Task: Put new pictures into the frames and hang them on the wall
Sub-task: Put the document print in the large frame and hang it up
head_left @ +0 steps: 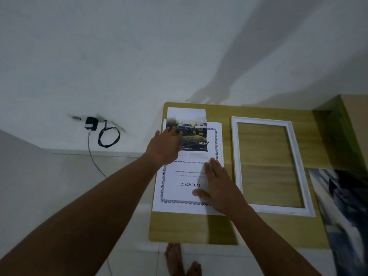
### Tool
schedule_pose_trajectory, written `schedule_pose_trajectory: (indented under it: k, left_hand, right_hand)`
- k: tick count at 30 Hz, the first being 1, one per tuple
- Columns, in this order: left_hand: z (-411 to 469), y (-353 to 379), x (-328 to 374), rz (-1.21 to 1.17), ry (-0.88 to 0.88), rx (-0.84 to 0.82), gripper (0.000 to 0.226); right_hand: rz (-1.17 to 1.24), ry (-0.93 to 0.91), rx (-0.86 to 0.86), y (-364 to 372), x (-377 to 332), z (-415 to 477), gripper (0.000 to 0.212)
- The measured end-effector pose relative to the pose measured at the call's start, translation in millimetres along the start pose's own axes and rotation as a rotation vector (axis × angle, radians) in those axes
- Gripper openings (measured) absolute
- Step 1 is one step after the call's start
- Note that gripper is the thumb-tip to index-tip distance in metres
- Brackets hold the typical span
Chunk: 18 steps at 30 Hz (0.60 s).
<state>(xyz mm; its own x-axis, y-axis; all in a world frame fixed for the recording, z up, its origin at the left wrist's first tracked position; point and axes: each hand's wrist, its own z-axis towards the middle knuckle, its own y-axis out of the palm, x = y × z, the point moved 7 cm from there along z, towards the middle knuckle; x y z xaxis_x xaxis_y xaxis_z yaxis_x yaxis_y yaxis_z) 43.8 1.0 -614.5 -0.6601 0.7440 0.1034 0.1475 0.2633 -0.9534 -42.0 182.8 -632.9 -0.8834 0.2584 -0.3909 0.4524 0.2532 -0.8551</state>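
Observation:
A white sheet (179,188) with a dark ornamental border and "21x29.7CM" printed on it lies on the wooden table (189,228). On its upper part lies a car picture (194,132), showing two vehicles on grass. My left hand (165,146) rests flat on the left side of the car picture, fingers straight. My right hand (217,186) presses flat on the right part of the white sheet. To the right lies an empty white picture frame (239,166), the wood showing through it.
Another dark printed picture (338,206) lies blurred at the table's right edge. A black charger (91,123) with a looped cable sits in a wall socket at the left. My bare feet (179,259) stand on the tiled floor below the table.

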Motion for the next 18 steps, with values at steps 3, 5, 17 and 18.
schedule_pose_trajectory:
  k: [3,5,17,18]
  left_hand:
    - [-1,-2,5,0.028,0.014,0.005,0.055]
    - [-1,0,8,0.036,0.009,0.016,0.055]
    - [1,-2,7,-0.008,-0.021,0.029,0.054]
    - [2,-3,7,-0.005,-0.016,0.034,0.053]
  right_hand:
    - [-0.045,-0.018,0.029,4,-3,-12,0.104]
    - [-0.047,-0.011,0.077,0,-5,-12,0.103]
    - [-0.038,0.028,0.053,10,-15,-42,0.097]
    - [-0.026,0.038,0.104,7,-16,-40,0.094]
